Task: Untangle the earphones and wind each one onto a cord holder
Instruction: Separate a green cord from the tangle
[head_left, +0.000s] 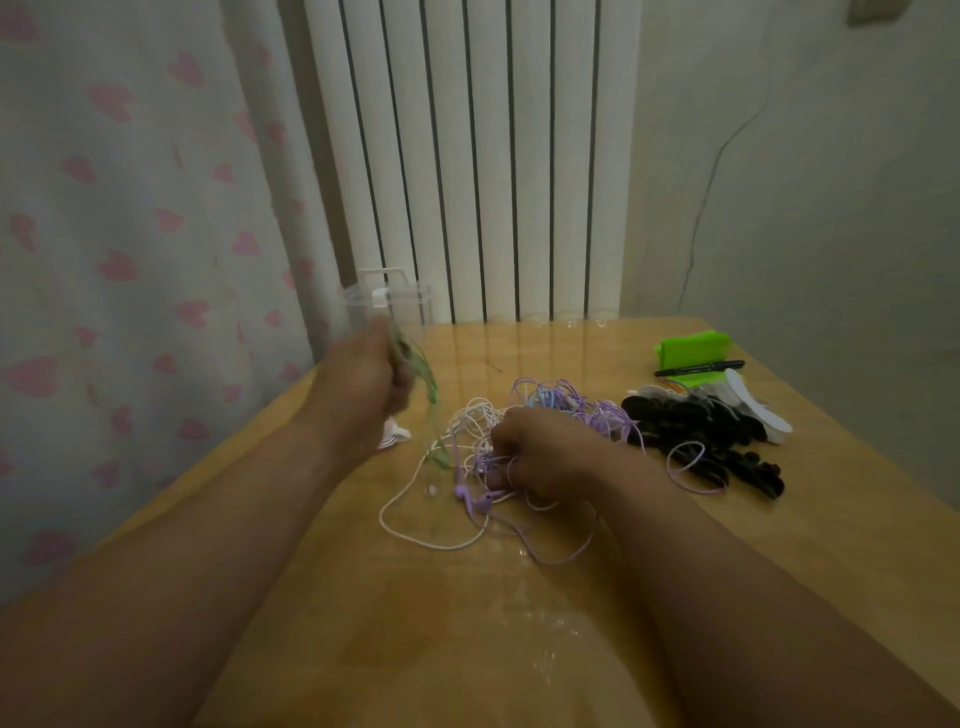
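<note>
Gripping the green cord (431, 387) up left of the tangle (597, 415), the left hand (358, 384) likely means to draw it free while the right hand (545, 457) clutches the tangle to anchor it.

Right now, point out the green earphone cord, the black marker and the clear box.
green earphone cord (430, 389), head view, its blurred upper stretch.
black marker (698, 368), head view, middle of its barrel.
clear box (410, 304), head view, its right wall.

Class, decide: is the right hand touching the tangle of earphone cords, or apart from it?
Touching. The head view shows the right hand pressed into the tangle of earphone cords, purple and white strands crossing its curled fingers.
</note>
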